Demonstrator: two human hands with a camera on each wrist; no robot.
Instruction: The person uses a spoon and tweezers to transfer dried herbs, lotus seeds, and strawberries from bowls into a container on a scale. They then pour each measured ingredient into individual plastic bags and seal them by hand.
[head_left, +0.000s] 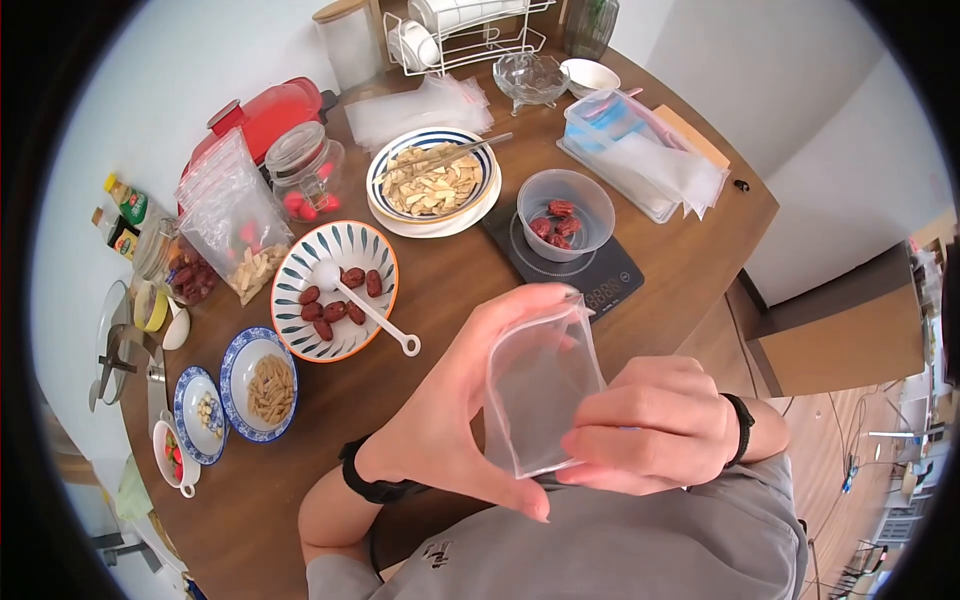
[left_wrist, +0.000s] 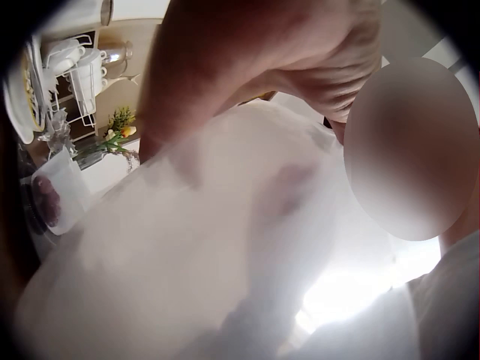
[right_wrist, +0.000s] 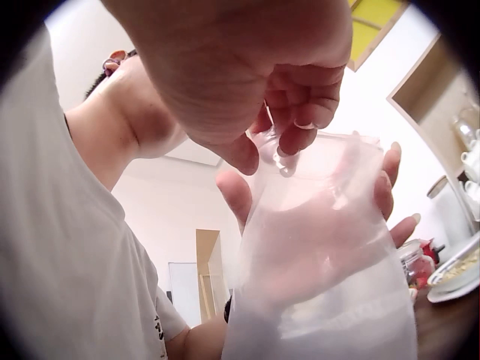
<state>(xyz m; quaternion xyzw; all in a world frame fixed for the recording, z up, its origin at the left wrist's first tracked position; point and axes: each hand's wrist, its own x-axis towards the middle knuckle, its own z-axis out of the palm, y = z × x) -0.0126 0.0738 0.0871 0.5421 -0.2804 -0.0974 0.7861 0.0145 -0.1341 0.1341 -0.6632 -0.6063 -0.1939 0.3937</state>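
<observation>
A clear plastic zip bag (head_left: 535, 385) is held up in front of the person's body, its mouth spread open toward the head camera. My left hand (head_left: 450, 390) curves around the bag from the left, thumb at the near edge and fingers at the far side. With bent fingertips, my right hand (head_left: 655, 425) pinches the bag's right rim. In the right wrist view the bag (right_wrist: 322, 277) hangs down, and the left fingers show through it. Beyond the hands, a clear tub (head_left: 567, 190) with several red dates stands on a black kitchen scale (head_left: 610, 285).
Left of the hands, a patterned bowl (head_left: 290, 290) holds dates and a white spoon (head_left: 375, 318). A blue-rimmed bowl (head_left: 380, 165) holds pale slices and tongs. Smaller blue bowls (head_left: 232, 385), filled bags (head_left: 225, 215) and jars line the left. A box of bags (head_left: 640, 170) sits back right.
</observation>
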